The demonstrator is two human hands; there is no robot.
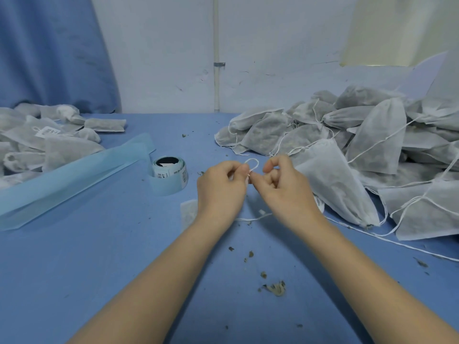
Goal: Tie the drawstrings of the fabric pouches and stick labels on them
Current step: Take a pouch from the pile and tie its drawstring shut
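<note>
My left hand [221,186] and my right hand [283,184] meet over the middle of the blue table. Both pinch a white drawstring [253,163] that stands up between them in a small loop. The pouch [188,212] this string belongs to lies mostly hidden under my hands; a white corner of it shows by my left wrist, and a loose end of string trails out below my right hand. A roll of barcode labels [170,173] on blue backing stands just left of my left hand.
A large heap of filled white pouches [360,145] with loose strings covers the right side. A smaller heap of pouches [44,140], one with a label on it, lies at the left. A long strip of blue backing paper [74,177] runs from the roll leftward. Dried crumbs [274,288] dot the table.
</note>
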